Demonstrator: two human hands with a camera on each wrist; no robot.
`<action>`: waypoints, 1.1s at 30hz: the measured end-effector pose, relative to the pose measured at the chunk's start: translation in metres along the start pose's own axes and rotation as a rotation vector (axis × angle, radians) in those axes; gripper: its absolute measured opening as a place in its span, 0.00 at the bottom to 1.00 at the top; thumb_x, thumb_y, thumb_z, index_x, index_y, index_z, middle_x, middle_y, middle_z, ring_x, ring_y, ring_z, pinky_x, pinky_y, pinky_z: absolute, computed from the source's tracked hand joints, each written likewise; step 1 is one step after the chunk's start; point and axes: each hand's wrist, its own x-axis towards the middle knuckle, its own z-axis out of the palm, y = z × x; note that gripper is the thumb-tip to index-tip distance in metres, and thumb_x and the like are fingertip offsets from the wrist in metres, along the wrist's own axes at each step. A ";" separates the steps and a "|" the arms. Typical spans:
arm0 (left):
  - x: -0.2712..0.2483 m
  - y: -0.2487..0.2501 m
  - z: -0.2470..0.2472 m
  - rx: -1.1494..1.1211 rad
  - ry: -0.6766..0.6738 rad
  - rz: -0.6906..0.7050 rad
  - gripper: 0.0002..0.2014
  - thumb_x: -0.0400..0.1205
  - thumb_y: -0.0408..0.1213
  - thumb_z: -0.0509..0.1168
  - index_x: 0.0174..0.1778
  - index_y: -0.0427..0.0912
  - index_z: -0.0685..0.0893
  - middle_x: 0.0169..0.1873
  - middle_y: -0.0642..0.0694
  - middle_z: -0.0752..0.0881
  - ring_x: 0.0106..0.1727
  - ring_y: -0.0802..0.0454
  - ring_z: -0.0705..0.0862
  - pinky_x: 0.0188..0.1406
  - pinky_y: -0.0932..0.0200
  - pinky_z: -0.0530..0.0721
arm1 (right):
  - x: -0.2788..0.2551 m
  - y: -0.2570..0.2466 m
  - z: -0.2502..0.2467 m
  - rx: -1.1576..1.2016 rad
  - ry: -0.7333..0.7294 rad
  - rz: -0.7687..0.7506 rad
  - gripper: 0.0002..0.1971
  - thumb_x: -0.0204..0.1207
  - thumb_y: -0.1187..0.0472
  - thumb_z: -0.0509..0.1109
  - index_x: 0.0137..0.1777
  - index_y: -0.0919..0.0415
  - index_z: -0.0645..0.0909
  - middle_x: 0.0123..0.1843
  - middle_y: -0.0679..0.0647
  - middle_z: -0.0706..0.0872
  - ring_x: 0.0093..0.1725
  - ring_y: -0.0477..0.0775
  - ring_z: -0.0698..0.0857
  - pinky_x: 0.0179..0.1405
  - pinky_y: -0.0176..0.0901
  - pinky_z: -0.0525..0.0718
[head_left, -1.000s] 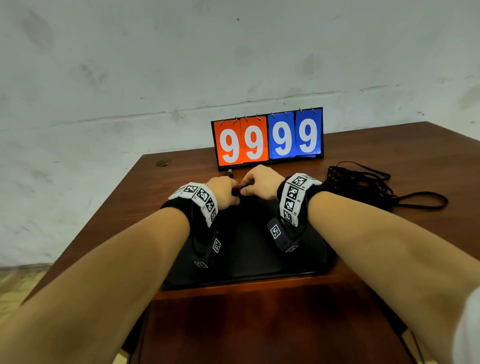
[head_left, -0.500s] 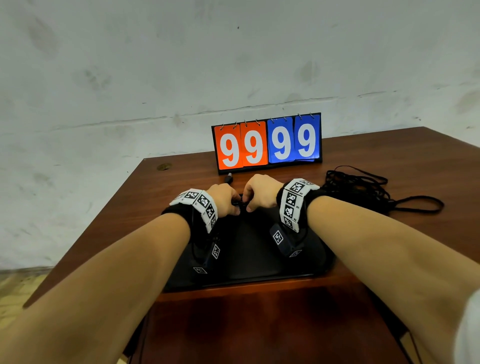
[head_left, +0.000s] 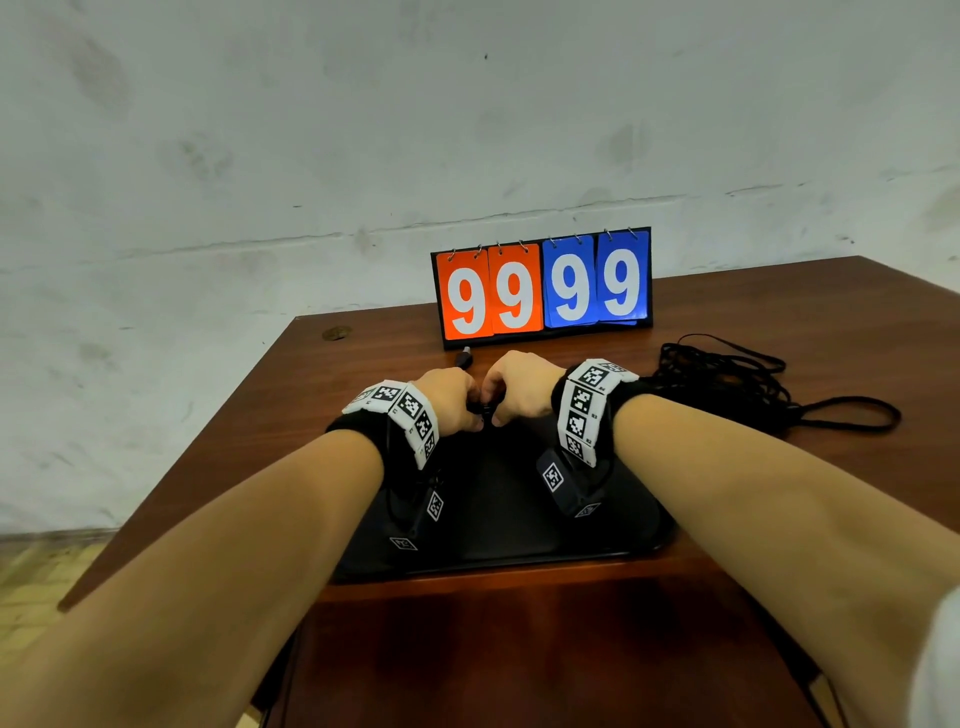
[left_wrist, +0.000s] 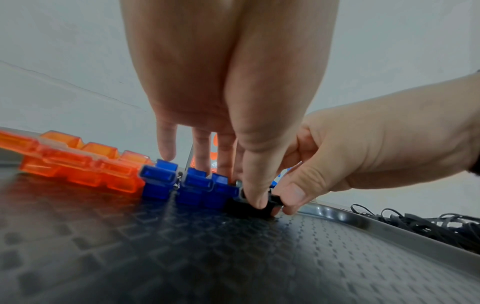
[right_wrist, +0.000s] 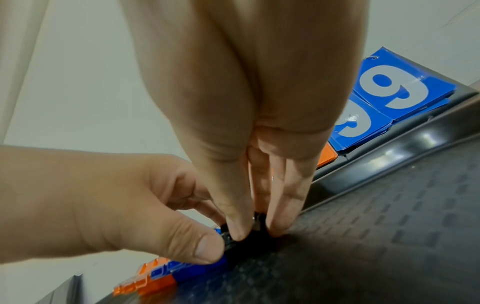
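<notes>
A row of clear orange blocks (left_wrist: 78, 164) and blue blocks (left_wrist: 182, 185) lies joined end to end on a black textured tray (head_left: 519, 540). A black block (left_wrist: 241, 207) sits at the row's blue end. My left hand (head_left: 452, 400) pinches the row there, thumb in front on the blue-black joint, fingers (left_wrist: 200, 152) behind the blue blocks. My right hand (head_left: 519, 387) pinches the black block (right_wrist: 255, 240) between thumb and fingers from above. In the head view the hands hide the blocks, apart from a bit of the black block (head_left: 485, 410).
A flip scoreboard (head_left: 543, 288) reading 9999 stands behind the tray on the wooden table (head_left: 779, 322). A tangle of black cord (head_left: 727, 384) lies right of the tray. A small black plug (head_left: 464, 358) lies in front of the scoreboard. A wall stands behind the table.
Both hands keep their pinch on the blocks and have drawn slightly toward me. The head view has tilted up a little.
</notes>
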 end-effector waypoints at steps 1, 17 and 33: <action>0.000 0.000 0.000 -0.001 0.001 0.002 0.21 0.76 0.46 0.75 0.63 0.45 0.85 0.55 0.47 0.87 0.55 0.47 0.86 0.61 0.46 0.85 | 0.000 0.000 0.000 0.000 0.002 -0.003 0.17 0.69 0.62 0.82 0.57 0.57 0.87 0.57 0.52 0.88 0.56 0.53 0.85 0.51 0.40 0.80; 0.015 -0.036 -0.033 -0.291 0.165 -0.142 0.15 0.85 0.32 0.61 0.64 0.43 0.86 0.65 0.43 0.85 0.64 0.44 0.83 0.66 0.53 0.80 | 0.045 -0.007 -0.021 -0.008 0.062 0.065 0.22 0.80 0.72 0.61 0.71 0.56 0.82 0.72 0.54 0.82 0.68 0.55 0.80 0.64 0.42 0.79; 0.020 -0.081 -0.027 -0.402 0.175 -0.137 0.13 0.84 0.33 0.62 0.61 0.46 0.87 0.62 0.44 0.86 0.63 0.46 0.83 0.67 0.53 0.79 | 0.110 -0.033 -0.012 -0.326 -0.264 0.137 0.21 0.83 0.69 0.62 0.76 0.63 0.75 0.82 0.56 0.70 0.81 0.57 0.68 0.78 0.46 0.65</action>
